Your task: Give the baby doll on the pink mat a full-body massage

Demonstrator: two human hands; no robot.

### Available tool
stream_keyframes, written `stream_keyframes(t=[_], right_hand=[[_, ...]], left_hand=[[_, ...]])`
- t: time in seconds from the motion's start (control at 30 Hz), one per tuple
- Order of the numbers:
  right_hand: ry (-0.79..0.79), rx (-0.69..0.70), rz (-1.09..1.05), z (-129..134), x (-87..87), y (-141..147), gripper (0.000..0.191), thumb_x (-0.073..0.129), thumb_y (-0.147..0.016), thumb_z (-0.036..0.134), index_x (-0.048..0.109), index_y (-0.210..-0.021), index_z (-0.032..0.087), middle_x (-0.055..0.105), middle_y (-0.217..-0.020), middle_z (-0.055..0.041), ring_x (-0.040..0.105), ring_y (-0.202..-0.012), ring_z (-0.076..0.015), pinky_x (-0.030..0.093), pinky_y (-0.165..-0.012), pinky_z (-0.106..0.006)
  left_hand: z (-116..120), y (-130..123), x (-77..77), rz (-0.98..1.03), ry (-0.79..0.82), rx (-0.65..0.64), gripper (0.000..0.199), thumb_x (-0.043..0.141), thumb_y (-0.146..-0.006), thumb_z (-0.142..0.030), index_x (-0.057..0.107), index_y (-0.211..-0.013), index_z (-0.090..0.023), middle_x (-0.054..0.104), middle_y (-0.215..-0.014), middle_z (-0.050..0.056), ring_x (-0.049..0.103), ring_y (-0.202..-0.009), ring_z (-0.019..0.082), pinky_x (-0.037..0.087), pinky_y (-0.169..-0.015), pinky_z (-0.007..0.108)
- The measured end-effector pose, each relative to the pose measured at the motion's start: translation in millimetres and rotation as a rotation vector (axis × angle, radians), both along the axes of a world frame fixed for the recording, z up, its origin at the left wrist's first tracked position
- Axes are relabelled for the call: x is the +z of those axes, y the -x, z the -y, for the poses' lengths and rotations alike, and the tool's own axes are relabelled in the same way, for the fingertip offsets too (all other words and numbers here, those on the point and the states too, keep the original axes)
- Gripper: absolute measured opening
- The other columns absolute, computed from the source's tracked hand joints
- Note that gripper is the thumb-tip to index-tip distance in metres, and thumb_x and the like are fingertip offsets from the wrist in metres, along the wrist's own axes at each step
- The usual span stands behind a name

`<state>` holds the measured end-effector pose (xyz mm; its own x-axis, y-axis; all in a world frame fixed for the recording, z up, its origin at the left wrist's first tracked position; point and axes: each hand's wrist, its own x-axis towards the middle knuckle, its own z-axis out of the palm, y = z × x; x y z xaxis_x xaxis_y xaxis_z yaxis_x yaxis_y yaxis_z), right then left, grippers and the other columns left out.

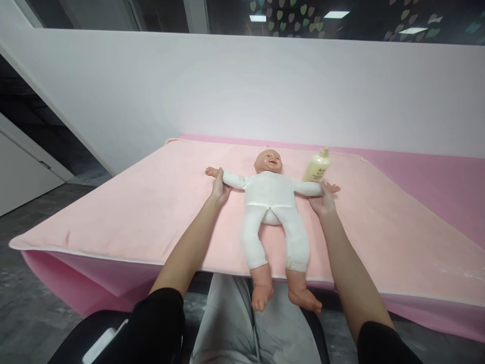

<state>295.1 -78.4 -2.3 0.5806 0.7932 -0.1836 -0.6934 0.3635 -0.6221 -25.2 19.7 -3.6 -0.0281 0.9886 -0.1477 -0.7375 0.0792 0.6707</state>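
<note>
A baby doll (270, 191) with a white cloth body lies on its back on the pink blanket (159, 202), head toward the wall. Its arms are stretched out to both sides, and its feet hang past the blanket's near edge. My left hand (220, 189) is closed around the doll's forearm on the left side, by the wrist. On the other side, my right hand (324, 200) grips the doll's other forearm near its wrist. Just behind that arm is a pale yellow pump bottle (317, 166), its lower part partly hidden.
A white wall (242, 91) with a window above rises behind the table. Pink cloth (432, 182) shows under the blanket at the right and hangs over the front edge. A white device (100, 346) lies at the lower left by my sleeve.
</note>
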Motion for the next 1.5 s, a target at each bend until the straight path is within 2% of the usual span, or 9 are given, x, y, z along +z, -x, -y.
stream_keyframes(t=[0.2,0.53,0.83,1.27,1.5], right_hand=[[-0.018,0.008,0.03,1.7,-0.2,1.2,0.031,0.06,-0.084,0.017,0.048,-0.108,0.031,0.061,-0.115,0.0061,0.063,-0.096,-0.0087,0.056,-0.09,-0.036],[-0.015,0.031,0.051,-1.2,-2.6,-0.9,0.034,0.061,-0.082,0.018,0.048,-0.11,0.032,0.061,-0.115,0.006,0.063,-0.097,-0.0094,0.055,-0.091,-0.037],[-0.007,0.01,0.041,-2.5,-3.7,-1.6,0.04,0.063,-0.078,0.015,0.047,-0.11,0.033,0.058,-0.122,0.0068,0.063,-0.098,-0.0085,0.053,-0.095,-0.037],[0.002,0.023,0.05,-1.8,-3.6,-1.7,0.038,0.062,-0.079,0.016,0.047,-0.11,0.033,0.059,-0.12,0.0066,0.063,-0.097,-0.0082,0.057,-0.088,-0.034],[0.008,0.029,0.05,-0.9,-0.9,0.1,0.038,0.061,-0.079,0.015,0.047,-0.11,0.032,0.059,-0.119,0.006,0.064,-0.098,-0.0083,0.055,-0.091,-0.035]], left_hand=[[1.2,-0.7,1.1,-0.002,0.003,0.001,0.026,0.053,-0.091,-0.042,0.06,-0.102,-0.019,0.065,-0.106,0.008,0.057,-0.115,0.022,0.049,-0.099,0.034],[-0.8,0.3,-0.3,0.027,0.031,-0.006,0.025,0.055,-0.09,-0.04,0.059,-0.105,-0.02,0.065,-0.106,0.008,0.059,-0.112,0.021,0.049,-0.097,0.033],[-1.1,0.5,-1.5,0.013,0.011,-0.003,0.023,0.053,-0.091,-0.038,0.06,-0.1,-0.019,0.066,-0.1,0.007,0.06,-0.111,0.021,0.049,-0.098,0.032],[-1.3,0.8,-1.9,-0.011,0.009,-0.01,0.026,0.052,-0.092,-0.04,0.06,-0.103,-0.019,0.066,-0.103,0.008,0.059,-0.113,0.021,0.049,-0.099,0.033],[-0.5,0.5,-0.9,-0.012,0.017,0.0,0.026,0.051,-0.092,-0.04,0.059,-0.107,-0.02,0.066,-0.105,0.007,0.059,-0.113,0.02,0.049,-0.099,0.032]])
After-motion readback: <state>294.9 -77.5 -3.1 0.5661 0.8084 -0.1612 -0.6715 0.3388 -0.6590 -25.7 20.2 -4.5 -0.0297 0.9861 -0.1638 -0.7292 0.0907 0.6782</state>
